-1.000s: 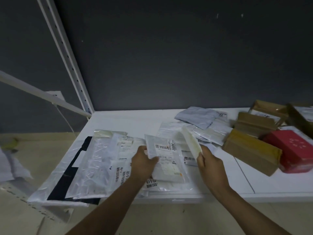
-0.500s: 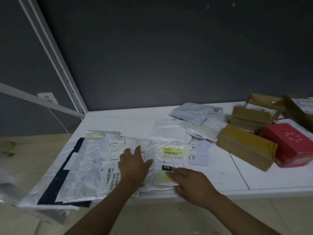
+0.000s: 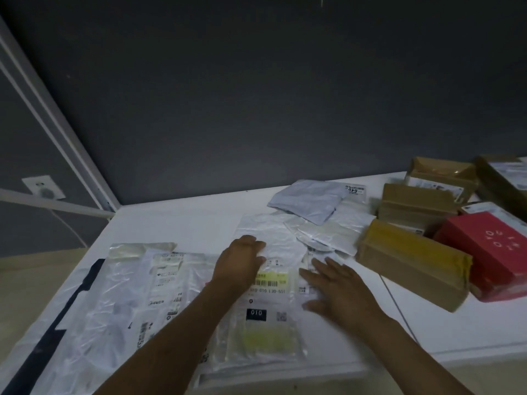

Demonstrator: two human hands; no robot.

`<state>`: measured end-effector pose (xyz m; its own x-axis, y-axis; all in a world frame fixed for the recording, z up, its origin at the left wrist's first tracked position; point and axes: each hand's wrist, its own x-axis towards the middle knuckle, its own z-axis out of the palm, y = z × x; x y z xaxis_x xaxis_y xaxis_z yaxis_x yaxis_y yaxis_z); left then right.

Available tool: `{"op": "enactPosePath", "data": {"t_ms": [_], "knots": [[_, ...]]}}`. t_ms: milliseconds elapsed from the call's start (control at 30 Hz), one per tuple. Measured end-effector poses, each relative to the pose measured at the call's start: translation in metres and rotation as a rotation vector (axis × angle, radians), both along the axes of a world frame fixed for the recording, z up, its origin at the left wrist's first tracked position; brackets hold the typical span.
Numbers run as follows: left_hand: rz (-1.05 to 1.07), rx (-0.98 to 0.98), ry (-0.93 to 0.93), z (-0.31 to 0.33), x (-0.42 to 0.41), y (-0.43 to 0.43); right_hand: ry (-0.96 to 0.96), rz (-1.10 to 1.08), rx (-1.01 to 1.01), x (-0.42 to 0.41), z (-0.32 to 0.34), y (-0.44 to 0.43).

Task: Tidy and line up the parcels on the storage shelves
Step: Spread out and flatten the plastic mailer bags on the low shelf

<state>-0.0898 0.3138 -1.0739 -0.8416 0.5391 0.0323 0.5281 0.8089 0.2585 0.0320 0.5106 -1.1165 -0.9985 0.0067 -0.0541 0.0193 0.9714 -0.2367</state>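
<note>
Open and flat, the left hand (image 3: 242, 265) and right hand (image 3: 338, 286) flanked the bag (image 3: 269, 323) (slick plastic); light, even pressure would likely square it without skidding.

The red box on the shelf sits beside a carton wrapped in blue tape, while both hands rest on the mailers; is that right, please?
Not quite: the head view shows the carton beside the red box wrapped in yellow tape; the rest holds.

Left hand (image 3: 241, 263), right hand (image 3: 339, 289) flat
</note>
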Motion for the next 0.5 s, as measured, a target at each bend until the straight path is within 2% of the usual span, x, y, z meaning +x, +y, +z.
{"op": "enactPosePath", "data": {"t_ms": [100, 167, 233, 367, 500], "knots": [[-0.011, -0.083, -0.037, -0.012, -0.027, 0.010, 0.043, -0.001, 0.038, -0.015, -0.006, 0.011], [-0.009, -0.077, -0.113, -0.019, -0.045, 0.013, 0.064, -0.002, 0.098, -0.029, -0.009, 0.018], [-0.014, -0.086, -0.136, -0.022, -0.061, 0.015, 0.091, -0.030, 0.072, -0.043, -0.014, 0.028], [-0.041, -0.184, 0.011, -0.025, -0.082, 0.018, 0.156, -0.070, 0.092, -0.059, -0.020, 0.033], [-0.035, -0.167, 0.158, -0.029, -0.086, 0.017, 0.204, -0.113, 0.118, -0.065, -0.023, 0.023]]}}
